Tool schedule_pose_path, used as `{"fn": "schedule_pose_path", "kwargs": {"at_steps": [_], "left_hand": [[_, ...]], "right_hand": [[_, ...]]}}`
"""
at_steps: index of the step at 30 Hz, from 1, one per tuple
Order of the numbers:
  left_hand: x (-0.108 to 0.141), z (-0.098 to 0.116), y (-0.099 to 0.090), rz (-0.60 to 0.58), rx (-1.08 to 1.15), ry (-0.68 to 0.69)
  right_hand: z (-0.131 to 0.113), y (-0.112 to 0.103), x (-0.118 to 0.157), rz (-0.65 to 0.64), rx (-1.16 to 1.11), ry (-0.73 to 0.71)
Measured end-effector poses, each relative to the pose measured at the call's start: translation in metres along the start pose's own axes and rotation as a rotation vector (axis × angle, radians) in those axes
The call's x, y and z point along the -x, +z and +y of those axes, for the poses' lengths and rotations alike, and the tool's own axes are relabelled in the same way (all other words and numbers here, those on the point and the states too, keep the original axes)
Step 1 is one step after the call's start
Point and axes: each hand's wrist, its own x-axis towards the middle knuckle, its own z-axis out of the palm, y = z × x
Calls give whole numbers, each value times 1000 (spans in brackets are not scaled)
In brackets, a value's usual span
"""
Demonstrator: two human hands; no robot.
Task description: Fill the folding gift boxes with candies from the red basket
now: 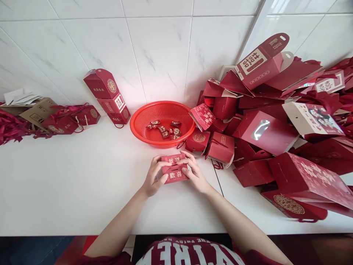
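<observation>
Between my two hands is a small red gift box (174,176) with pale lettering on its top flaps, on the white table in front of me. My left hand (153,177) is closed around its left side, thumb on the near panel. On the right side, my right hand (196,173) grips it with the fingers over the top. A slot shows along the middle where the flaps meet. Just beyond the box stands a red plastic basket (138,134) with several small wrapped sweets (164,131) in it. The box's underside is hidden.
A big heap of red gift boxes (264,129) covers the right of the table. Two red boxes (107,95) stand stacked against the tiled wall (162,48). At the far left lie more red boxes (64,119), ribbons (12,127) and white papers (23,98).
</observation>
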Motion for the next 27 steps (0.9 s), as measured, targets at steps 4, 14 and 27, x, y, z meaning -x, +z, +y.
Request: {"fn": "schedule_pose_path", "kwargs": {"at_steps": [4,14,27], "left_hand": [[0,-3,-4,-84,41,10],[4,-3,2,-40,-96,48],[49,-10,-69,523,-700,-385]], "right_hand": [[5,-3,-3,-44,33,41],[1,-5,-2,-72,36,27],[-8,3,15,-232,78,123]]}}
